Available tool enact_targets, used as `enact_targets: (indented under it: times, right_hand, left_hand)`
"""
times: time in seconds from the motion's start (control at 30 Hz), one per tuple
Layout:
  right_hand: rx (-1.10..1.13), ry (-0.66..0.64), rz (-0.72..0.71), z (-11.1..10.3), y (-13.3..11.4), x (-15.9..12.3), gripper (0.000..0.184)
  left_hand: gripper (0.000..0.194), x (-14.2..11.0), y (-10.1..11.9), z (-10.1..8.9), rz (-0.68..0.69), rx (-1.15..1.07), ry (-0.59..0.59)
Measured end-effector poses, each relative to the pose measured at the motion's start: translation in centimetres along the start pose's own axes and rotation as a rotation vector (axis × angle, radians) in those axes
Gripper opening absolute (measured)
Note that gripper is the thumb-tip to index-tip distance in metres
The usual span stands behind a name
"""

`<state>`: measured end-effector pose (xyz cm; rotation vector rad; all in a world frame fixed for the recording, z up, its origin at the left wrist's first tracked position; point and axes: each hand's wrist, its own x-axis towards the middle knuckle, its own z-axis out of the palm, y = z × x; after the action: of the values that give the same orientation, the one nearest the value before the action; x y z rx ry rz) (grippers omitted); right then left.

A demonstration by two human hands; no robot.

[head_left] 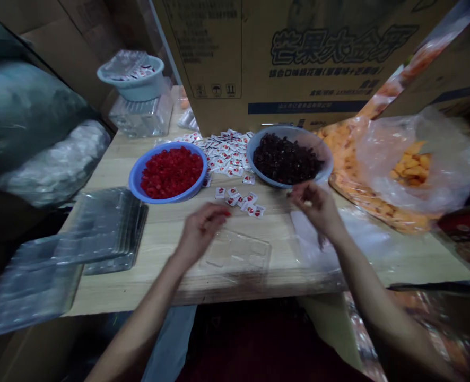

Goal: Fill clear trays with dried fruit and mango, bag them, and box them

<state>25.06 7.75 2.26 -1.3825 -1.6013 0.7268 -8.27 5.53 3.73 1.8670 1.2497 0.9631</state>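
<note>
Pinched at the fingertips of my left hand (201,231) is a small red gummy piece (227,214). The hand is above the left part of a clear plastic tray (237,254) with moulded compartments. My right hand (316,207) is closed at the near edge of a bowl of dark gummy pieces (285,159); a small dark piece (289,195) shows at its fingertips. To the left is a blue bowl (135,187) full of red gummy pieces (171,172). Several small printed sachets (241,200) lie between the hands.
Stacked clear trays (99,223) overhang the table's left front edge. A pile of sachets (227,148) sits between the bowls, before a large carton (298,69). An open bag of orange pieces (412,164) stands right, near plastic film (362,239). Behind left, a basin (135,87) rests on plastic boxes.
</note>
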Motion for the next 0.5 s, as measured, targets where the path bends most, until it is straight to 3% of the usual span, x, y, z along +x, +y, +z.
enact_targets:
  times: [0.13, 0.23, 0.33, 0.5]
  right_hand:
    - [-0.026, -0.170, 0.031, 5.8, -2.2, -9.3, 0.011]
    - [-0.042, -0.177, -0.046, 8.1, -1.4, -11.9, 0.012]
    - [-0.039, -0.145, -0.102, 7.8, -0.5, -12.2, 0.013]
    - [-0.059, -0.019, -0.039, 6.1, 0.5, -12.8, 0.018]
  left_hand:
    - [0.013, -4.3, 2.1, 6.0, 0.012, 0.063, -0.235]
    - [0.012, -5.2, 1.4, 7.8, 0.040, 0.126, -0.276]
    - [0.011, -5.1, 0.8, 8.5, 0.067, 0.132, -0.287]
    - [0.017, -3.7, 0.8, 10.0, 0.161, 0.141, -0.276]
